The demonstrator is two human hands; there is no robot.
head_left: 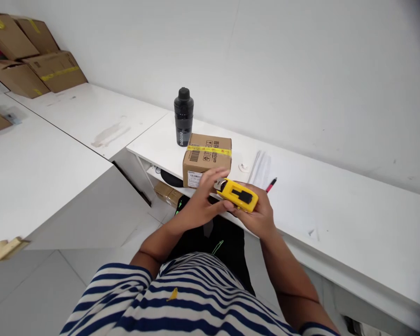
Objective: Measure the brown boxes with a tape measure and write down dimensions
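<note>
A yellow tool [235, 194] with a black sliding piece on top and a silver metal end looks like a tape measure. My right hand [261, 212] is wrapped round its rear and underside. Around the metal end curves my left hand [205, 200], thumb and fingers apart; the thumb tip lies against or very close to the yellow body. Just beyond my hands, a cardboard box [206, 161] sealed with yellow tape stands near the table's front edge, its lower right corner hidden by the left fingers.
A black bottle [184, 116] stands behind the box. To the right lie plastic sheeting [261, 168], a red and black pen [271, 185] and a small white curl [243, 167]. Several cartons [58, 72] are stacked at the far left. Below the tabletop runs a shelf [154, 172].
</note>
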